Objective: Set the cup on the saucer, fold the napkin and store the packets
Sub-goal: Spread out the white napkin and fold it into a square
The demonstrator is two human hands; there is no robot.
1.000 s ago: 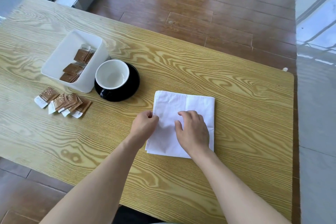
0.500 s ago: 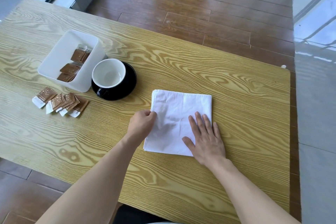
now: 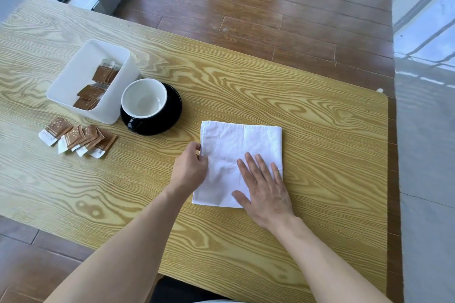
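Napkin (image 3: 236, 152) under flat right hand (image 3: 267, 192), left hand (image 3: 190, 167) fingers pinching its edge

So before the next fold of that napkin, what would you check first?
1. Napkin lies flat on the table: ok, only faint creases.
2. Right hand presses it down flat with straight fingers: ok.
3. Left hand has hold of the left edge: ok, fingers curled at that edge.
4. Napkin edges line up squarely: cannot tell, hands cover the near corners.
5. Cup sits on the saucer, apart from the napkin: ok.
6. Packets stored: not ok, loose packets lie beside the white box.
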